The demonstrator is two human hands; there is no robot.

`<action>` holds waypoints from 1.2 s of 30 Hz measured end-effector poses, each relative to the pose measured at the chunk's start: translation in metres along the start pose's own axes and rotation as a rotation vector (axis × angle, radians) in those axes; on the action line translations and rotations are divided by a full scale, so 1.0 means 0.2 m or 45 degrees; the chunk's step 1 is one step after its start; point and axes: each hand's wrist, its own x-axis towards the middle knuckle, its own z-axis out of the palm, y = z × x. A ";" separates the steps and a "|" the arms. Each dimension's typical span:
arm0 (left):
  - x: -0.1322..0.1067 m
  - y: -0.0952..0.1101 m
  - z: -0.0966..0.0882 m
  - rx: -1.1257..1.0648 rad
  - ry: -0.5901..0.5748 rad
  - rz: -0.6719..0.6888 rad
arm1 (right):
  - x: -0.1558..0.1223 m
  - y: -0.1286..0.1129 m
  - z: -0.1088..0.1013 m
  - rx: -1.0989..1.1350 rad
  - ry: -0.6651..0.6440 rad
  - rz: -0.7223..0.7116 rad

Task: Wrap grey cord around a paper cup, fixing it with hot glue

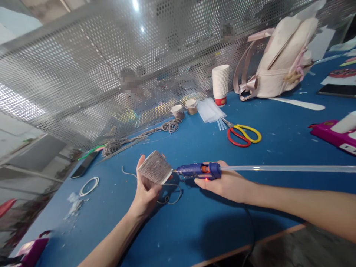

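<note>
My left hand (145, 190) grips a paper cup wrapped in grey cord (155, 167), held on its side above the blue table (211, 218). A loose end of the cord (169, 198) hangs below it. My right hand (225, 183) is closed around a blue hot glue gun (198, 170), its nozzle touching the right edge of the wrapped cup. A long clear glue stick (286, 168) sticks out of the back of the gun to the right. A black power cable (251, 230) runs from the gun over the table's front edge.
Red and yellow scissors (243, 134), clear glue sticks (211, 110), a stack of paper cups (220, 83), two small wrapped cups (184, 107) and a pale backpack (280, 61) lie farther back. Bundled grey cord (133, 139), a phone (83, 165) and a perforated metal screen (97, 74) are on the left.
</note>
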 end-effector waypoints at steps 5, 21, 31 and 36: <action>0.00 0.00 -0.02 0.020 -0.028 -0.018 | 0.01 0.01 -0.01 -0.046 -0.023 0.000; 0.06 -0.07 0.03 -0.038 0.068 0.091 | 0.36 0.12 -0.14 -0.425 0.275 0.098; 0.12 -0.07 0.08 -0.001 0.070 0.142 | 0.41 0.26 -0.13 -0.590 0.244 0.124; 0.15 -0.07 0.10 0.062 0.073 0.157 | 0.31 0.27 -0.19 -0.499 0.338 0.100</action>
